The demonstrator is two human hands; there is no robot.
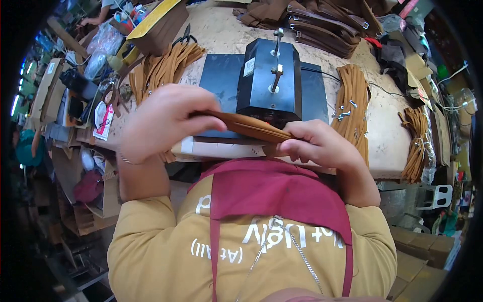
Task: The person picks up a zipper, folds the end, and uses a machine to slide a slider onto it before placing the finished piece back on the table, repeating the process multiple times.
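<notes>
A brown leather strap (256, 127), which looks folded or layered, stretches between my two hands in front of the black machine. My left hand (173, 118), slightly blurred, pinches its left end between thumb and fingers. At the other end my right hand (317, 144) is closed with thumb and fingertips on the leather. Just behind the strap stands the black machine (270, 85), with two metal fittings on top and a dark flat base (220, 70). To its right lies a bundle of tan straps (350, 90) with small metal buckles (343, 115) on it.
Another tan strap bundle (166, 68) and dark scissors (186, 36) lie left of the machine. A tied bundle (416, 143) sits at the table's right edge. Dark brown buckled straps (327, 30) are piled at the back. A cable (385, 89) crosses the right side.
</notes>
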